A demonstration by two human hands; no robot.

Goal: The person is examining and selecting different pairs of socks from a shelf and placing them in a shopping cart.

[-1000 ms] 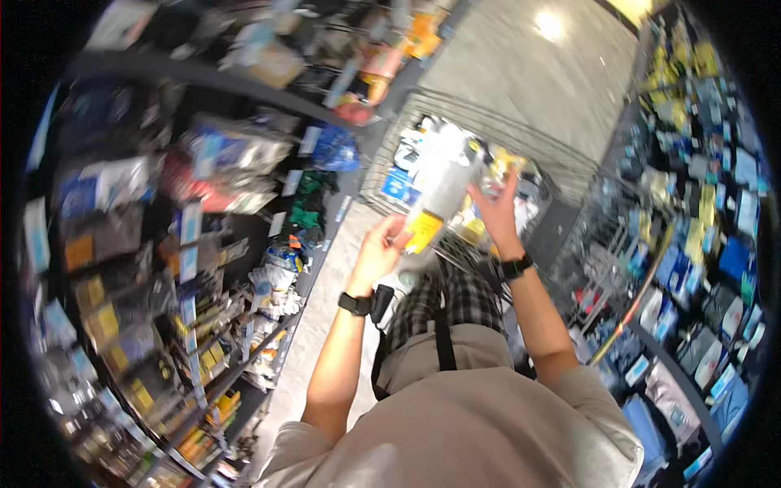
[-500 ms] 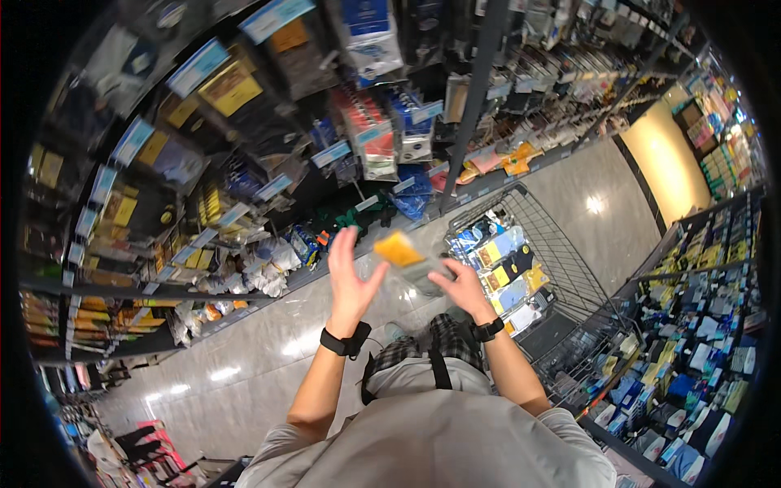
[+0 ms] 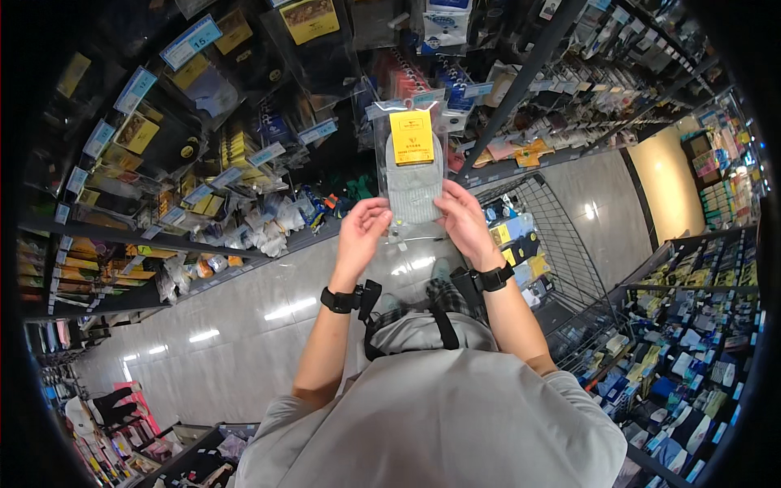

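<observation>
A clear plastic packet of grey socks (image 3: pixel 415 195) with a yellow label is held upright in front of the shelves. My left hand (image 3: pixel 363 236) is closed on its lower left edge, thumb and fingers pinching the plastic. On the opposite edge, my right hand (image 3: pixel 468 221) grips the packet with thumb and fingers. Both wrists carry black straps with small devices. Behind the packet's top, hanging packs on the rack are partly hidden.
Shelves with hanging sock packets (image 3: pixel 203 89) and blue-white price tags rise ahead and left. To the right stands a wire shopping cart (image 3: pixel 561 244) holding several packaged items. A display of packed goods (image 3: pixel 691 358) fills the lower right. Grey tiled floor (image 3: pixel 236 342) runs below.
The sock packet, blurred and tilted in my right hand before, has been raised and turned upright. My left hand, earlier open and apart from it, has taken hold of its left edge.
</observation>
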